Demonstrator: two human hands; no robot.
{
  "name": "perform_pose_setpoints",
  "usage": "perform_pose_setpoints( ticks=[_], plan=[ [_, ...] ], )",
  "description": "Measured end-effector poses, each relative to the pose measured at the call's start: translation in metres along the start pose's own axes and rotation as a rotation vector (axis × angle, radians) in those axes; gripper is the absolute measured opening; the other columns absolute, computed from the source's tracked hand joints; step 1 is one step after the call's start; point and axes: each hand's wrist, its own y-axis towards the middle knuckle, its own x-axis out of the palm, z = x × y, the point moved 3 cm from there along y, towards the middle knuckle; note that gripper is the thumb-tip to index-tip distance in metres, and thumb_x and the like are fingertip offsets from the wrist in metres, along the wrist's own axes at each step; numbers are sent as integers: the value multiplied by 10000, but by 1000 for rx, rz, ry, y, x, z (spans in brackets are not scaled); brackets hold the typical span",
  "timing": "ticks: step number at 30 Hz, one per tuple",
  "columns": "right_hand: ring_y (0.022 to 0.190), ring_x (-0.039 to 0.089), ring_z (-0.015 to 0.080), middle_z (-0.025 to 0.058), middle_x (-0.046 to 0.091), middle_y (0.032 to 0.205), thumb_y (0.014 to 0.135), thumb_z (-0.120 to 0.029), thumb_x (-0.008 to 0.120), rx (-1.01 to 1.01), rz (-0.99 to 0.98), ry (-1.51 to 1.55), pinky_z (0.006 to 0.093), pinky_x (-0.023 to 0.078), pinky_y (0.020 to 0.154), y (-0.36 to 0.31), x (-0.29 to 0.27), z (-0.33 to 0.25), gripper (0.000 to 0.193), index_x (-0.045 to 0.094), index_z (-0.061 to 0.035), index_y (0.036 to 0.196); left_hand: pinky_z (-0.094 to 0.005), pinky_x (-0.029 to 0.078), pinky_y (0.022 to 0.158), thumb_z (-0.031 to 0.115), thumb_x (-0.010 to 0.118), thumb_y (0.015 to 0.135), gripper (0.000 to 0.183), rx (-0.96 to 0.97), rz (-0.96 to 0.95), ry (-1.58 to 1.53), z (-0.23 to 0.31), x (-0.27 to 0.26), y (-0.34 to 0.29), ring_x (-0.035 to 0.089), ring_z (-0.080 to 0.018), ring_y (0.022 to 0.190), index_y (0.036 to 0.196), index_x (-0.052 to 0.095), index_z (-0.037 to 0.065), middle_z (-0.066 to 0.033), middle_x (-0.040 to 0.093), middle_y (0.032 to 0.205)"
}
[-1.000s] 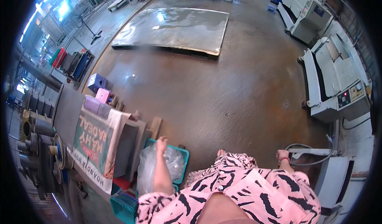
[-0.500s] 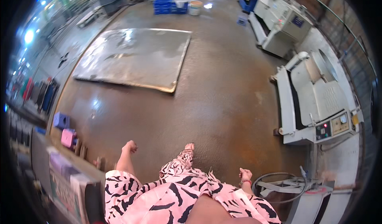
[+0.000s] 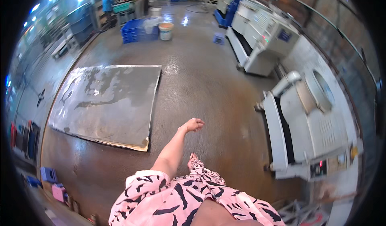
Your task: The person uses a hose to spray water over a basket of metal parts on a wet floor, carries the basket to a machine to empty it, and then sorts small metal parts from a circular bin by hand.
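Note:
My left hand (image 3: 194, 124) swings out in front of me over the wet brown floor (image 3: 217, 105), its arm coming from a pink sleeve with black streaks. Its fingers are loosely bent, slightly apart, and nothing shows in them. Nearest to that hand on the left is a large flat metal sheet (image 3: 116, 101) lying on the floor, wet in patches. Below the hand a foot (image 3: 194, 157) shows under a patterned pink trouser leg. My right hand is out of view.
Along the right wall stand a white wheeled machine (image 3: 309, 125) and another white machine (image 3: 261, 37) farther off. Ahead are blue crates (image 3: 134, 31) and a white bucket (image 3: 165, 31). Small purple (image 3: 49, 174) and pink (image 3: 59, 192) stools sit at left. People (image 3: 107, 5) are far back.
My left hand has swung forward and to the right. My right hand has gone out of view. The metal sheet, crates and machines appear closer as I walk ahead.

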Motion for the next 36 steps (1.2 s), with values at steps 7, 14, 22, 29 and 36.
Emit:
perform_pose_setpoints(
  ticks=[7, 14, 22, 29, 36],
  plan=[
    [382, 464, 142, 44, 514, 537, 750, -56, 650, -272, 29, 593, 275, 331, 304, 138, -127, -442, 180, 471, -65, 727, -317, 446, 478, 174, 577, 728, 190, -756, 775, 183, -200, -188, 5, 550, -156, 533, 825, 663, 35, -90, 577, 624],
    [432, 466, 99, 18, 503, 562, 829, -182, 611, -519, -135, 901, 228, 367, 374, 273, -193, -821, 159, 531, -49, 792, -362, 404, 392, 252, 502, 811, 263, -1035, 1553, -1298, -311, -258, -57, 549, -225, 507, 650, 553, 51, -95, 548, 578],
    [421, 460, 137, 45, 507, 502, 733, -165, 689, -260, -184, 430, 297, 375, 402, 401, -208, -880, 161, 567, -61, 714, -373, 409, 445, 232, 526, 825, 222, -813, 949, -99, -124, -448, 410, 494, -183, 472, 707, 595, 58, -57, 515, 542],
    [460, 480, 139, 29, 520, 538, 763, -232, 630, 174, -158, 683, 284, 391, 424, 551, -226, -983, 160, 574, -87, 722, -259, 454, 547, 136, 531, 806, 218, 56, 319, -328, 175, -529, 835, 545, -103, 634, 986, 629, 62, -39, 598, 716],
    [499, 500, 141, 13, 533, 575, 793, -298, 572, 192, -103, 1044, 271, 407, 445, 739, -302, -1213, 196, 581, -113, 729, -368, 483, 767, 229, 532, 815, 264, -75, 556, 33, 146, -659, 971, 617, -261, 883, 983, 644, 59, -140, 643, 955]
  ],
)
